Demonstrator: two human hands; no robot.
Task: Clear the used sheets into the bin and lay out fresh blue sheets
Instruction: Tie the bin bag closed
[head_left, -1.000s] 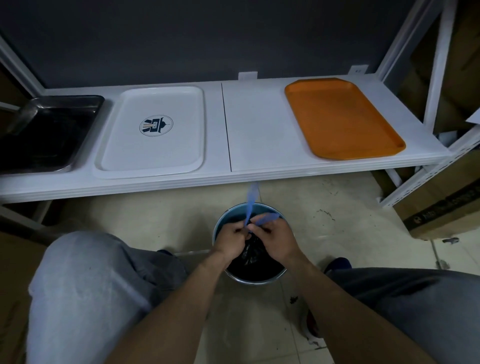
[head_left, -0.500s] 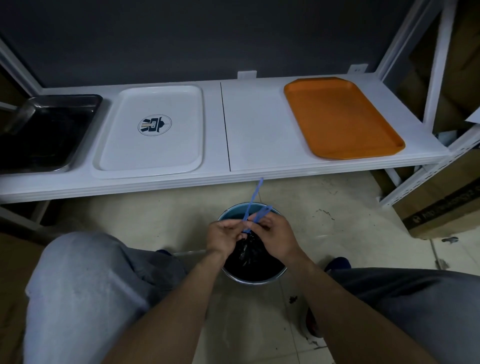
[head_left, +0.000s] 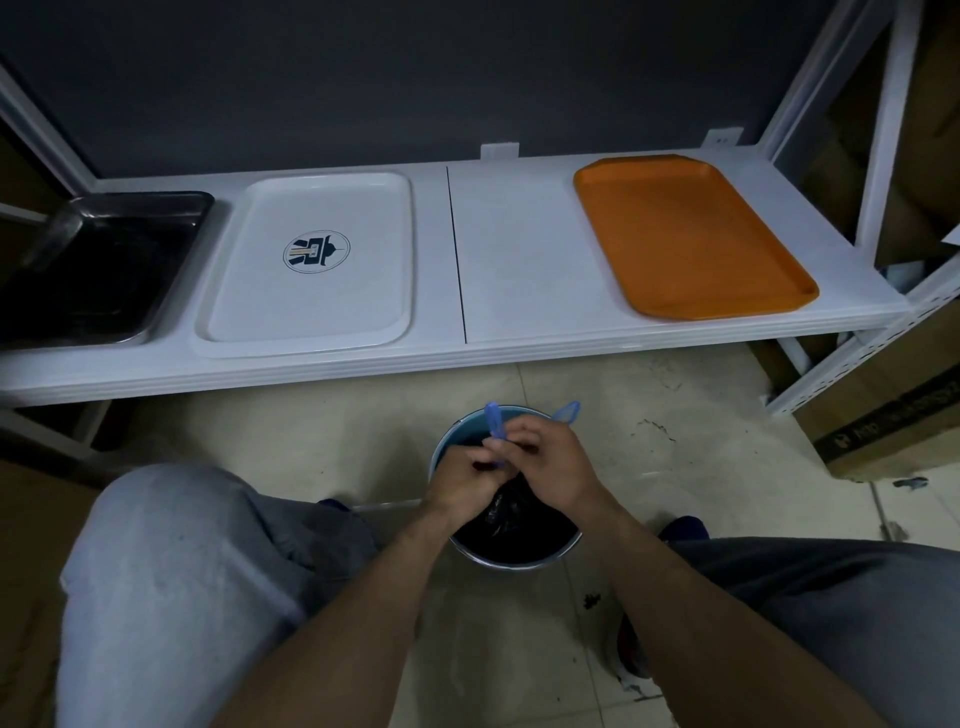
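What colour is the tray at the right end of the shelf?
The tray is plain orange, with no pattern; the head view shows it clearly.

Low white shelf board (head_left: 511, 270), seam down middle. Flat on it, left to right: dark rectangular metal tray (head_left: 93, 275), white plastic tray with round logo (head_left: 332, 306), orange plastic tray (head_left: 691, 234). On beige tiled floor (head_left: 675, 467) in front: round black-lined bin (head_left: 519, 564), brown cardboard box (head_left: 893, 410).

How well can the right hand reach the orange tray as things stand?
Probably yes: nothing stands between the right hand and the orange tray, but that hand pinches the blue drawstring over the bin.
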